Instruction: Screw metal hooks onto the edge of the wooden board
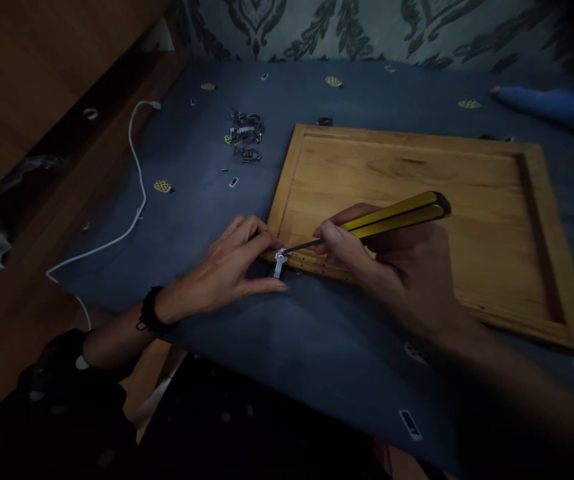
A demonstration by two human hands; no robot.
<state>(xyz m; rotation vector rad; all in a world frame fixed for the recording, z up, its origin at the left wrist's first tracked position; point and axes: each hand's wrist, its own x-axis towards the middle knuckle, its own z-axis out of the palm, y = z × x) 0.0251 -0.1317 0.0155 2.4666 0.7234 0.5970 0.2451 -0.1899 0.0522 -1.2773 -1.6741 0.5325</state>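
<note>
My right hand (391, 267) grips a screwdriver (397, 215) with a yellow and black handle. Its thin shaft points left, and the tip meets a small silver metal fitting (280, 261) at the near left corner of a framed wooden panel (407, 180). On the fitting's left side is my left hand (231, 263), fingertips at its top and thumb just below it, pinching around it. A narrow arm of the fitting hangs past the panel's edge. The screw head under the tip is too small to make out.
Several metal fittings (247, 133) lie in a pile on the blue patterned cloth (201, 213), with a small screw (224, 169) nearby. A white cable (143, 173) runs along the left side. Something blue (547, 103) lies at the back right. Small dark holes dot the panel's near edge.
</note>
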